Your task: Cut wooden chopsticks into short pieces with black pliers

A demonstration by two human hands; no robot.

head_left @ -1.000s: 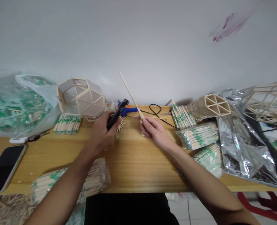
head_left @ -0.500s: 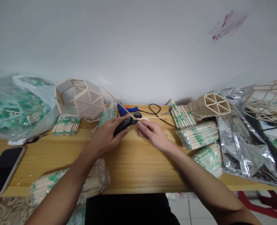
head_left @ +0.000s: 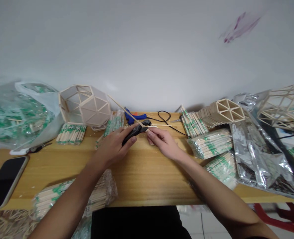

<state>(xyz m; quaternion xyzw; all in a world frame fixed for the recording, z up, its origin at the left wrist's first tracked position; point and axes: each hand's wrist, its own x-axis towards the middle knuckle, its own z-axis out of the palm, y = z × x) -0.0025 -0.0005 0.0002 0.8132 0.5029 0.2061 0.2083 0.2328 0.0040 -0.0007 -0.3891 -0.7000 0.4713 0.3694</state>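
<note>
My left hand (head_left: 114,142) is closed around the handles of a black cutting tool (head_left: 131,135), probably a pair of cutters, its head pointing right. A thin wooden stick (head_left: 124,109) slants from the upper left down to the tool's head. My right hand (head_left: 162,141) is closed just right of that head, thumb and forefinger pinched on what looks like the stick's lower end. Its other fingers are curled, and what lies in them is mostly hidden. Another thin stick (head_left: 162,125) lies behind the right hand on the wooden table (head_left: 147,179).
A blue glue gun (head_left: 137,117) with a black cable lies behind my hands. Packs of wrapped sticks (head_left: 71,133) stand left, others (head_left: 211,142) right. Polyhedral stick frames (head_left: 94,106) and a row of hexagonal frames (head_left: 229,111) line the wall. A phone (head_left: 6,181) rests at far left.
Both hands stay in almost the same place. The stick's upper end has dipped slightly, and the tool's head now sits closer to my right fingertips.
</note>
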